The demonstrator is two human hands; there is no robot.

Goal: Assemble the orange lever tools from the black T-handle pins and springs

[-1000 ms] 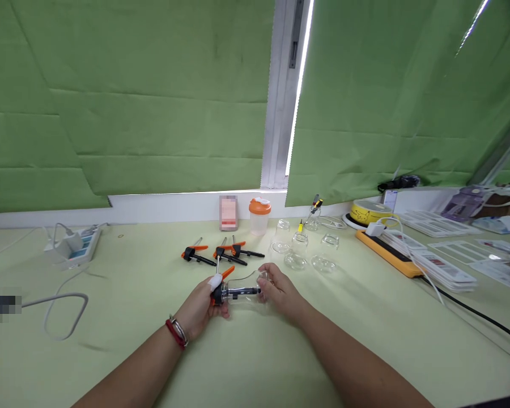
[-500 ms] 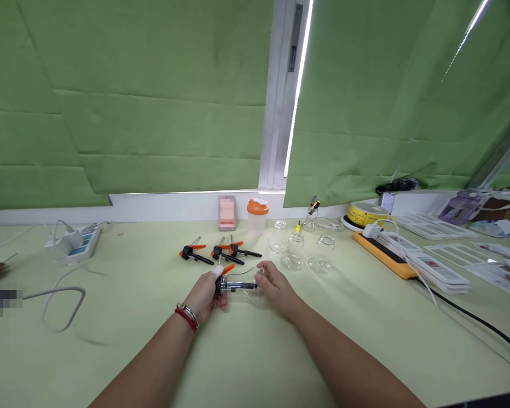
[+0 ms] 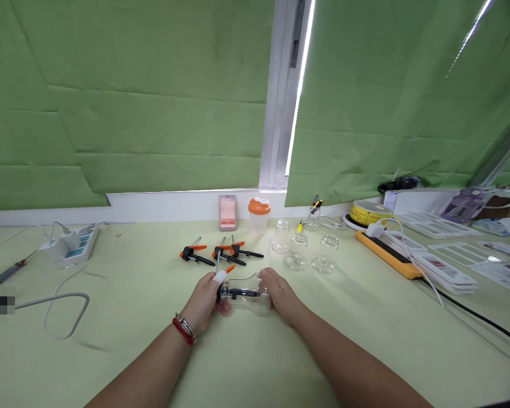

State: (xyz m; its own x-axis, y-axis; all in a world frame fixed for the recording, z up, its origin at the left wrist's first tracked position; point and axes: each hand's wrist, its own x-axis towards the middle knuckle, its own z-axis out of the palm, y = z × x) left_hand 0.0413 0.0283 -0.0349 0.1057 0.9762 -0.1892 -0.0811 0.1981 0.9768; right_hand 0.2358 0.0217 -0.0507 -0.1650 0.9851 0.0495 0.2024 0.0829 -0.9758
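Note:
My left hand (image 3: 204, 300) is closed around a black-and-orange pump head with a white tip and thin metal spout. Its black tube (image 3: 242, 293) runs inside a clear glass bottle (image 3: 249, 306) lying sideways just above the table. My right hand (image 3: 283, 294) grips the wide end of that bottle. Whether the head is screwed tight on the neck I cannot tell, since my left fingers cover it. Beyond my hands lie several similar pump heads (image 3: 198, 256). To their right, several clear glass bottles (image 3: 295, 252) stand upside down.
An orange-lidded cup (image 3: 259, 216) stands by the wall, beside a pink blurred box (image 3: 228, 213). Screwdrivers (image 3: 314, 207) stand in a glass at the back. A power strip (image 3: 386, 255) and cable lie right, another strip (image 3: 85, 246) and a screwdriver (image 3: 12, 272) left.
My right hand has shifted slightly right and down, and the glass bottle now shows more fully around the tube. At far left, another person's hand has left view, with a screwdriver now visible.

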